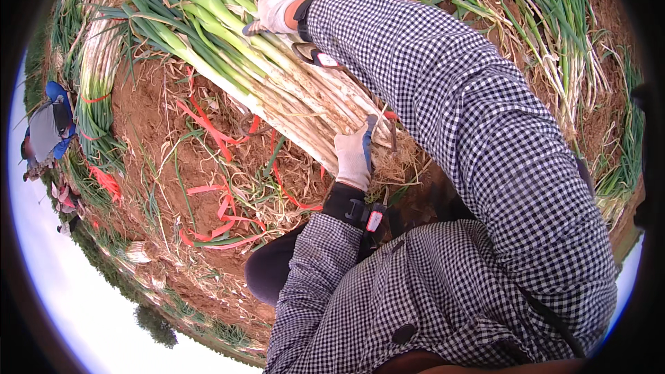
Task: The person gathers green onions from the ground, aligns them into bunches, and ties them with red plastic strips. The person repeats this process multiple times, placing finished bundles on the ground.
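Observation:
A thick bundle of green onions (291, 88) lies slantwise before me, green leaves at upper left and white, soil-streaked stalks toward me. My left hand (354, 158), in a white work glove with a blue-grey coated palm, grips the bundle's near side close to the roots (392, 163), thumb over the stalks. Farther up, my right hand (278, 13), gloved alike, clasps the far side where the stalks turn green; some fingers are hidden. A rusty metal prong (393, 135) stands at the root end. Another curved rusty piece (252, 127) shows beside the bundle.
Red plastic strips (223, 218) lie tangled on brown soil with dry leaf scraps. A tied onion bundle (98, 72) lies at left, loose onions (561, 52) at right. A person (49, 127) in grey and blue is at the far left. Black straps with labelled devices (374, 221) circle my wrists.

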Tool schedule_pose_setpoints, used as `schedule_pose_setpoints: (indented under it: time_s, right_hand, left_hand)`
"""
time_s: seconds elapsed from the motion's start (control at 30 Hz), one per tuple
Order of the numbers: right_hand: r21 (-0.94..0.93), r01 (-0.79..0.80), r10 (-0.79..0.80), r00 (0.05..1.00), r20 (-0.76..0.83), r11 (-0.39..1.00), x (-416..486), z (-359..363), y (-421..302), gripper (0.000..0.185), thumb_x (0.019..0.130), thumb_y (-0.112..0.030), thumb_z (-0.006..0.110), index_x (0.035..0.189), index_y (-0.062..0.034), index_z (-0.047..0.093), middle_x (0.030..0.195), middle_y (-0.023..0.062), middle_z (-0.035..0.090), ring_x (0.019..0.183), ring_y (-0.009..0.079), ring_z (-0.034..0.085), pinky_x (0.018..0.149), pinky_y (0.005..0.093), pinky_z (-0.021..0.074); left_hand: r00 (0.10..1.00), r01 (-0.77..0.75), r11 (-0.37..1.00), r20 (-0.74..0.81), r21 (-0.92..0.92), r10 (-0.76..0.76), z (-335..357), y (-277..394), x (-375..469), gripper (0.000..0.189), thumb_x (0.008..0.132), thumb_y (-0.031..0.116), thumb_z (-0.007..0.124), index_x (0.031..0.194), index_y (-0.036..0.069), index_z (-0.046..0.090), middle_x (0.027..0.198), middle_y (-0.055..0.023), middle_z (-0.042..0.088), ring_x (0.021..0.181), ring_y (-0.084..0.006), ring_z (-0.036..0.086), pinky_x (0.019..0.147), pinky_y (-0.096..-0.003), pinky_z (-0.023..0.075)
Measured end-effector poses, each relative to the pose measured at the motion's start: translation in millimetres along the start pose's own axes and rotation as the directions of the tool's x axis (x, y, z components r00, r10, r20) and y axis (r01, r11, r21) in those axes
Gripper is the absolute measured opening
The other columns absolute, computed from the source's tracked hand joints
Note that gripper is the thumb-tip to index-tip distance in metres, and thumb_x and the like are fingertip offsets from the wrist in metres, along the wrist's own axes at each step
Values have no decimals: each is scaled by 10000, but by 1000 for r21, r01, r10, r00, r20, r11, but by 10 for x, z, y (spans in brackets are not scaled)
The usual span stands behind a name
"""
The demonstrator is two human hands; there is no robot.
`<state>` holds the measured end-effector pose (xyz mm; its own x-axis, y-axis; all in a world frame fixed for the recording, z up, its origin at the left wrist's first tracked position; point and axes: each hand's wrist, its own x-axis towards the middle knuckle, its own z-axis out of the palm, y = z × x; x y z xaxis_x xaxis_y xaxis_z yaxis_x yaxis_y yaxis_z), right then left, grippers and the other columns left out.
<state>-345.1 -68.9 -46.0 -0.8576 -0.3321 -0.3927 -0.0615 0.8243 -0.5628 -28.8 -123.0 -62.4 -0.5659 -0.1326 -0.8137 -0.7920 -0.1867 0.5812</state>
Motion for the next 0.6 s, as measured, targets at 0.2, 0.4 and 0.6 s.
schedule_pose_setpoints:
  time_s: [0.2,0.4,0.6]
  right_hand:
    - [174,77,-31,967,-253,982,-519,-295,206,681,947,-654,574,1134,-2,636,1017,195,714,967,364,697,853,425,543]
    - [258,826,-758,562,-331,501,-1746,151,263,252,904,-247,700,1079,-70,658,1046,122,678,985,304,662,889,418,534]
    - [-204,930,-921,233,-312,305,-1618,935,280,184,847,-261,696,906,-99,629,979,81,646,1052,301,628,933,451,500]
  left_hand:
    - [806,-591,477,505,650,310,-308,77,-101,280,1016,187,629,1178,-25,714,965,-37,759,770,-101,668,701,-275,542]
    - [949,-277,887,251,369,192,-265,28,-5,228,904,80,700,1113,-9,721,930,-72,749,754,-137,689,685,-294,537]
    - [476,-847,8,753,531,454,-419,131,-72,348,954,86,581,1268,153,714,998,-100,758,805,-232,719,730,-306,559]
